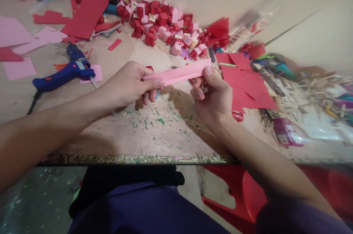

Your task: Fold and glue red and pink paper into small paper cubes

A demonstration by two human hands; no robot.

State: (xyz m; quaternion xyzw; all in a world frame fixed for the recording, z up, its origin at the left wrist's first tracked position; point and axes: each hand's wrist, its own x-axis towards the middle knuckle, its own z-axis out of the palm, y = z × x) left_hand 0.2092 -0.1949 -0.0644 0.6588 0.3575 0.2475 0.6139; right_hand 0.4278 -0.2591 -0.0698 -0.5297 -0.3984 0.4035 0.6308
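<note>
A folded strip of pink paper (182, 72) is stretched between my two hands above the table. My left hand (135, 83) pinches its left end, thumb on top and fingers curled beneath. At the other end, my right hand (213, 92) grips the strip between thumb and fingers. A lengthwise crease shows along the strip. Below it, partly covered by my hands, lie some small things I cannot make out. Left of my left hand rests a blue hot glue gun (64, 74) with a pink paper piece (95, 73) by its nozzle.
Small red and pink paper boxes (162, 19) are heaped against the wall. Red sheets (245, 79) lie to the right, near a purple object (286, 132) and scattered sticks (298, 87). Pink and red paper scraps cover the left. A red chair (248, 193) stands below the table edge.
</note>
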